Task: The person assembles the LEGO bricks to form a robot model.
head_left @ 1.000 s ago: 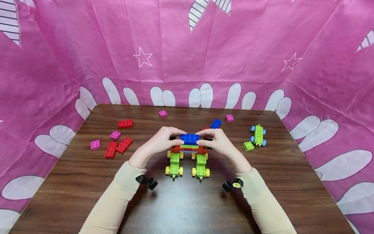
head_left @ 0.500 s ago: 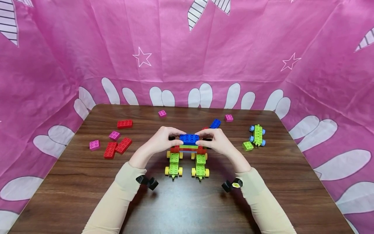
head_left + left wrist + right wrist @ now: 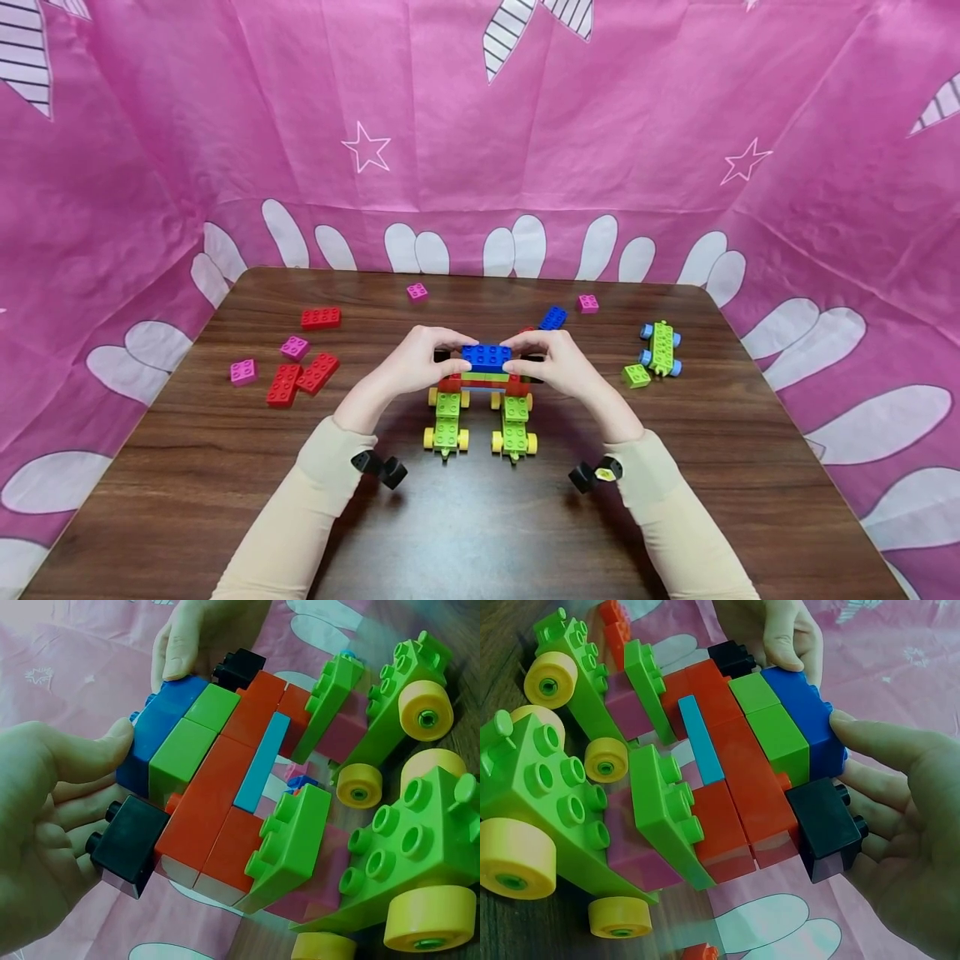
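Pinching a blue brick (image 3: 487, 357) at both ends, atop green bricks (image 3: 180, 761), between the fingers (image 3: 453, 365) of left hand (image 3: 418, 358) and right hand (image 3: 558, 363). Looks light, stiff and smooth; best held by those ends, clear of black bricks (image 3: 133, 837), above yellow wheels (image 3: 429, 919) on the tabletop (image 3: 480, 533).

Bright, even light is filling the head view, its source lying outside the frame, while a pale glare is spreading over the table (image 3: 483, 533) toward its near edge. Soft shadows are falling beside both sleeves (image 3: 281, 529). Wide-angle distortion is splaying the table's side edges and stretching the pink cloth (image 3: 892, 275) at the margins. Both wrist views are running dimmer, with a greenish cast; the stacked red bricks (image 3: 206, 795) are catching pale reflections on their end faces, and the cloth behind is looking softly blurred.
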The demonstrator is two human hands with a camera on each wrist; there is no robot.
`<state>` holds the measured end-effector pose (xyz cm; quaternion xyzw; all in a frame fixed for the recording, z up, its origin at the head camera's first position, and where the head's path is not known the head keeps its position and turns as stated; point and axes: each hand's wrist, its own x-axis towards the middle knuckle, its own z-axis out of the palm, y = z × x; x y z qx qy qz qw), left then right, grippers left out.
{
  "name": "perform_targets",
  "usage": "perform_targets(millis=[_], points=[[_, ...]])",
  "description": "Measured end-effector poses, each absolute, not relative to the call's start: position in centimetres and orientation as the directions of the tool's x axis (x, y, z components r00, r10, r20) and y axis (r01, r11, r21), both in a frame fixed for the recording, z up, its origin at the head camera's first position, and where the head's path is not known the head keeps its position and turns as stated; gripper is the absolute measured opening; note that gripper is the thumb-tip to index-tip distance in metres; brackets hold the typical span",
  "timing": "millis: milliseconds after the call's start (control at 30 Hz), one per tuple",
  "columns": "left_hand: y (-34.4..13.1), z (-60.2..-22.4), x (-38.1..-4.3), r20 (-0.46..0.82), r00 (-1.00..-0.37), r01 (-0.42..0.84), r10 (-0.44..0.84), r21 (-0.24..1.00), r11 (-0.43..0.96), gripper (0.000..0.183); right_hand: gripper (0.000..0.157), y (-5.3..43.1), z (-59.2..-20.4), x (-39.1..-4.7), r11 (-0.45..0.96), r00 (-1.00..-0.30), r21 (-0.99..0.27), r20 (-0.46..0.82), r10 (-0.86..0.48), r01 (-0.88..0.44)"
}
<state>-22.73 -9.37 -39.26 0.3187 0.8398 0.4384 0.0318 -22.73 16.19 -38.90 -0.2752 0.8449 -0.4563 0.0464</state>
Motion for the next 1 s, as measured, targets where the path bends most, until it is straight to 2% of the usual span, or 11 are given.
perform_targets(millis=[600, 1000], points=[[-9.32, -38.69, -22.99, 0.193, -0.790, 0.500, 0.582, 0.752, 0.430, 0.029, 0.030, 16.51, -38.64, -23.00, 0.447, -0.839, -0.796, 0.133, -0.528, -0.408], [-9.35, -38.61, -23.13, 0.172, -0.785, 0.500, 0.595, 0.744, 0.444, 0.031, 0.035, 16.77, -38.64, -23.30, 0.439, -0.813, -0.781, 0.146, -0.564, -0.445]])
